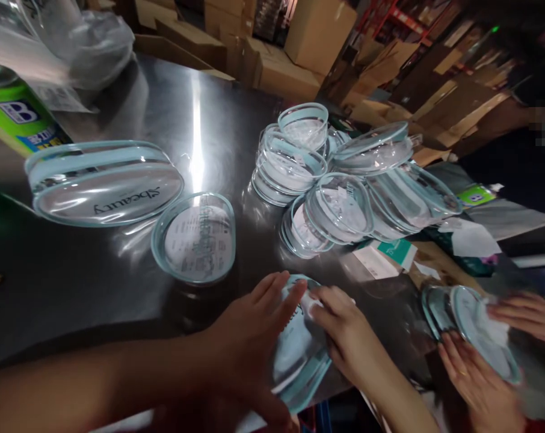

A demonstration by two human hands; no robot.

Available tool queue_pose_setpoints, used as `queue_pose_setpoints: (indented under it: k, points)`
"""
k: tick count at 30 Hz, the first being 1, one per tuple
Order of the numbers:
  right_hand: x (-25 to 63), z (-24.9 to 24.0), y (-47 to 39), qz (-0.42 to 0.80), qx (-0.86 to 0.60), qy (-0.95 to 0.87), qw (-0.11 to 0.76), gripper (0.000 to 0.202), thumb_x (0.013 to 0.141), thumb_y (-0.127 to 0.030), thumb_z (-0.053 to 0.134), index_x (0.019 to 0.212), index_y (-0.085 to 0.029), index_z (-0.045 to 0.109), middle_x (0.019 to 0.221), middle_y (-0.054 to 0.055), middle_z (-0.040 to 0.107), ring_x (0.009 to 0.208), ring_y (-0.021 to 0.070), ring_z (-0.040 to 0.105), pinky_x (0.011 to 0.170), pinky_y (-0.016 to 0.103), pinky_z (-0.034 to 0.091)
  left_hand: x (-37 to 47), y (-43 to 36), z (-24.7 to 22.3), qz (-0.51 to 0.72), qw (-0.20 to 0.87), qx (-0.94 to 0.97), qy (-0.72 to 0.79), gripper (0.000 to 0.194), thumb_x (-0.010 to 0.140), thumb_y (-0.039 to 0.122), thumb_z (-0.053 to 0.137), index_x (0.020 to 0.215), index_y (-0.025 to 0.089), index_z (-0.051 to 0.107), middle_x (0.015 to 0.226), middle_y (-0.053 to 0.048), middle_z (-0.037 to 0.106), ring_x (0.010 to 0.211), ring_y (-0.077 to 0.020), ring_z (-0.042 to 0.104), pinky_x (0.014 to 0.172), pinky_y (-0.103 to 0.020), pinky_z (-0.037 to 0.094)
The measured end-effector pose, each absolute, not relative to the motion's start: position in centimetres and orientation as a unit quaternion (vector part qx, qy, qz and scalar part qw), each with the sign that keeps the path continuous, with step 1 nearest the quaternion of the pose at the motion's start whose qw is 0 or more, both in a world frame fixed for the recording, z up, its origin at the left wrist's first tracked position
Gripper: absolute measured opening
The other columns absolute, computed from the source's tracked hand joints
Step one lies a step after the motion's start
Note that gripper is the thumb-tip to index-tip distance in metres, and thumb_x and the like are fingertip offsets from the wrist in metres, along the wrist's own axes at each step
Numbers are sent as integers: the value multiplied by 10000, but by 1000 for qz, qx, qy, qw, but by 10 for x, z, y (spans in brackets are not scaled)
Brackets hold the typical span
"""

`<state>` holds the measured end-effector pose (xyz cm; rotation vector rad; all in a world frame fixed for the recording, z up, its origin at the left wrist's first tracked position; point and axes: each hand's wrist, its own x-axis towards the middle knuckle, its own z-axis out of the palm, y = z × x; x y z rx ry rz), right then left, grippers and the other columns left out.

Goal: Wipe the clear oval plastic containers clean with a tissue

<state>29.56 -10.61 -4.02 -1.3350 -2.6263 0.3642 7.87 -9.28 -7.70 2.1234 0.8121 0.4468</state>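
Observation:
A clear pouch with light-blue trim [295, 352] lies at the near edge of the metal table. My left hand [254, 331] rests on its left side, fingers spread over the lettered top. A small white cloth [309, 302] is pinched in my right hand [342, 322], pressed against the pouch's upper part. Just beyond my left hand sits a round-cornered pouch [200, 240] with a printed paper inside. Farther left, a larger pouch [105, 189] with dark lettering leans toward me.
Piles of clear pouches [290, 162] stand at the table's centre back. A green spray can [20, 111] and plastic bag [96, 48] are at the far left. On the right, another person's hands [475, 373] hold a pouch [480, 331] and white cloth. Cardboard boxes [277, 66] line the back.

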Motion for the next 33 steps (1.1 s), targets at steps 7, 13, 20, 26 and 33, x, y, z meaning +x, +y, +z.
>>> queue_pose_setpoints:
  k: [7,13,20,26,33]
  points:
    - [301,-34,-100,145,-423,-891,81,320,664,67,382,764,-176,563,986,62,578,852,194,495,700,320,407,76,-94,-80,190,387,843,321,1399,462,644,794,1542,198,24,1596,-215,151,1442,-456,114,1085,-653,327]
    - [298,-33,-106,189,-394,-895,88,291,822,8,373,857,-194,579,967,58,569,857,186,510,711,316,416,78,-94,-80,182,386,844,324,1412,458,660,786,1541,163,31,1592,-233,146,1447,-453,96,1096,-647,319]
    - [304,-35,-110,135,-432,-885,110,343,671,76,374,807,-175,564,1018,76,574,908,211,505,746,349,423,78,-96,-76,168,361,854,337,1444,415,614,825,1538,149,47,1592,-232,152,1455,-433,90,1119,-619,297]
    - [296,-34,-112,125,-445,-881,95,289,701,59,379,735,-171,551,970,80,586,868,199,518,726,336,426,79,-99,-76,177,351,865,313,1420,438,656,802,1534,107,87,1585,-267,118,1447,-457,79,1110,-632,295]
    - [347,-49,-168,14,-508,-858,70,158,921,-211,489,940,-254,640,1038,33,599,922,170,582,745,302,493,77,-99,-72,158,339,863,341,1421,460,705,770,1537,113,57,1593,-250,98,1449,-437,86,1135,-572,279]
